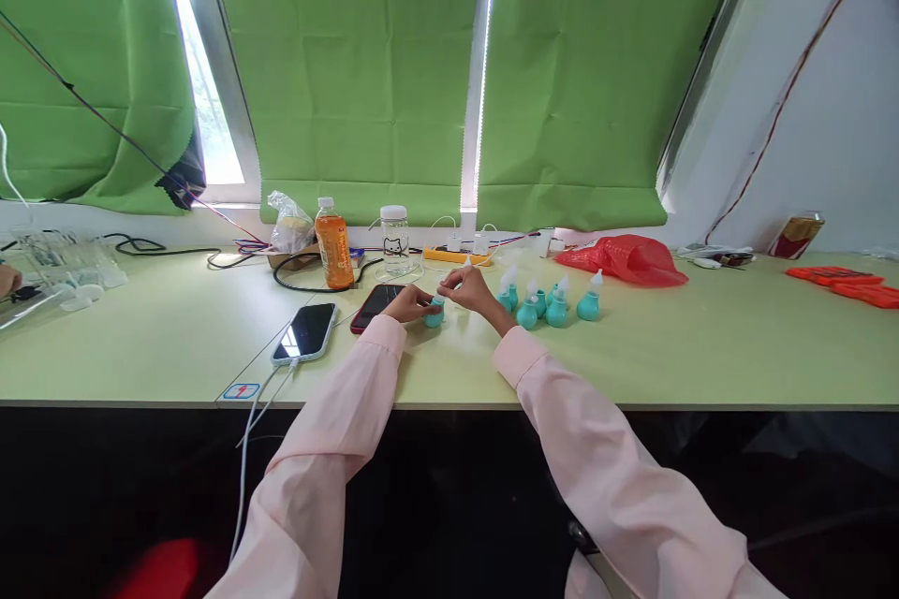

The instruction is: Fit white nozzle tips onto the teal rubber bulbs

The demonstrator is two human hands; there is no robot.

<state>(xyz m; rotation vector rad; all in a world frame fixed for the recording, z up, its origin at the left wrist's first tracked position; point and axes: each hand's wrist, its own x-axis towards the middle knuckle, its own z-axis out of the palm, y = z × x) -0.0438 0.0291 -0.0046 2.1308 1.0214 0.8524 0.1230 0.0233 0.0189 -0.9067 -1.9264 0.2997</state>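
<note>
My left hand [411, 304] is closed around a small teal squeeze bulb [434, 314], which it keeps low over the table. At the bulb's pale top, my right hand [473, 290] pinches with its fingertips; whatever lies between them is too small to make out. A whitish tip [468, 260] shows just above the right hand, and I cannot tell whether it is held or stands behind. Right of that hand, several teal bulbs with translucent pointed tips [557, 310] stand upright in a loose group. One such bulb [588, 304] is slightly apart at the group's right.
A dark phone [377, 306] lies beside my left hand, and a charging phone [305, 333] is farther left. Behind are an orange drink bottle [333, 248], a clear jar [394, 243], a yellow power strip [455, 256] and a red plastic bag [625, 259]. Another person's hand [8, 280] shows far left.
</note>
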